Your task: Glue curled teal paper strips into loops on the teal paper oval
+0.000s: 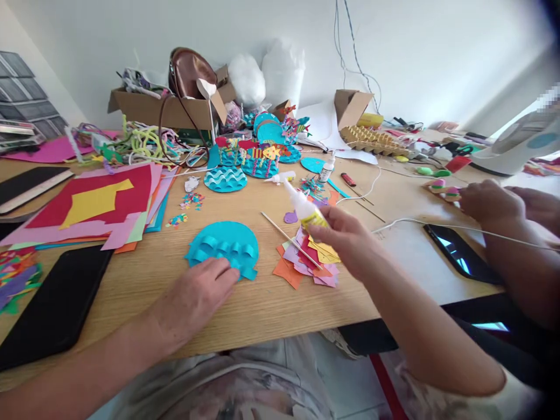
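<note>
A round blue felt or paper piece (225,233) with several raised loops lies in front of me. My left hand (207,291) rests on its lower edge, fingers bent and together, pressing a part I cannot make out clearly. Above the table, my right hand (343,233) is closed around a white glue bottle (306,211) with a yellow label, its nozzle pointing up and left. Below that bottle a thin wooden stick (286,238) lies across a pile of coloured paper squares (297,259). Small paper bits (177,220) are scattered left of the blue piece.
Coloured sheets (91,201) and a black phone (56,300) lie at the left. Finished-looking blue decorations (260,163), another glue bottle (326,169) and boxes (161,111) stand behind. At the right are another person's hands (492,201), a phone (461,254) and a white cable (437,223).
</note>
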A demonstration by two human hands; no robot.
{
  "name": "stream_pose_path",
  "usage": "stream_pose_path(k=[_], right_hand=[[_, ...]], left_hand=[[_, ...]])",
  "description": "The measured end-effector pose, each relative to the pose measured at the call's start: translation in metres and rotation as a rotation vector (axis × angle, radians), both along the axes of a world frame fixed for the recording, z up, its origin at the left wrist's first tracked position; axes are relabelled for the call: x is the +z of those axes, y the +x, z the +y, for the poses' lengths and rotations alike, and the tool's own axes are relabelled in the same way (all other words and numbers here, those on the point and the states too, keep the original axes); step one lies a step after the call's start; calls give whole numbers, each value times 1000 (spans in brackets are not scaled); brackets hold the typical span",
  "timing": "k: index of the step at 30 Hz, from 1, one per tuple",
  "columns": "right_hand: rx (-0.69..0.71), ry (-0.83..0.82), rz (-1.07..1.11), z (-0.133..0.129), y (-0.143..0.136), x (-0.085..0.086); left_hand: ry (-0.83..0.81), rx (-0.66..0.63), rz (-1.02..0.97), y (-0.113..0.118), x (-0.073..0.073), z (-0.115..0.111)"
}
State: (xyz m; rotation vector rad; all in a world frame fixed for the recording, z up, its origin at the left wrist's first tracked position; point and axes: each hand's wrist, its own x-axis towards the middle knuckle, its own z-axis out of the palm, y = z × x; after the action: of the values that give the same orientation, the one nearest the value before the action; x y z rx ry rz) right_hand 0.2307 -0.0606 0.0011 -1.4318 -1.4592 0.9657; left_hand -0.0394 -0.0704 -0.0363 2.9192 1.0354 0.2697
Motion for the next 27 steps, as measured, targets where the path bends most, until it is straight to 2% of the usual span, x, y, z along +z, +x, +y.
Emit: stream_pose_path(k=[3,6,8,11,15,18,22,27], right_hand=[[44,-120,158,-34,-13,-12],[24,-161,200,-54,-21,-24],[1,-176,235,-61,-23,-30],[-15,-201,350,-66,-26,-35],[-32,-229,455,-68,-31,-39],[-27,-219,475,-67,-34,-40],[-20,-209,477,-68,-33,-42],[-70,-180,413,-72,-29,-44]], left_hand=[[59,40,-16,-14,-11,-4],[114,-26,-44,-27,-16,-6],[144,-70,-66,-25,-14,-9],[130,-56,-40,-7,-4,-12],[34,22,144,28,9,-3],[-129,-57,248,48,17,14],[-269,-110,370,61,27,35],[-278,-153,456,65,31,44]])
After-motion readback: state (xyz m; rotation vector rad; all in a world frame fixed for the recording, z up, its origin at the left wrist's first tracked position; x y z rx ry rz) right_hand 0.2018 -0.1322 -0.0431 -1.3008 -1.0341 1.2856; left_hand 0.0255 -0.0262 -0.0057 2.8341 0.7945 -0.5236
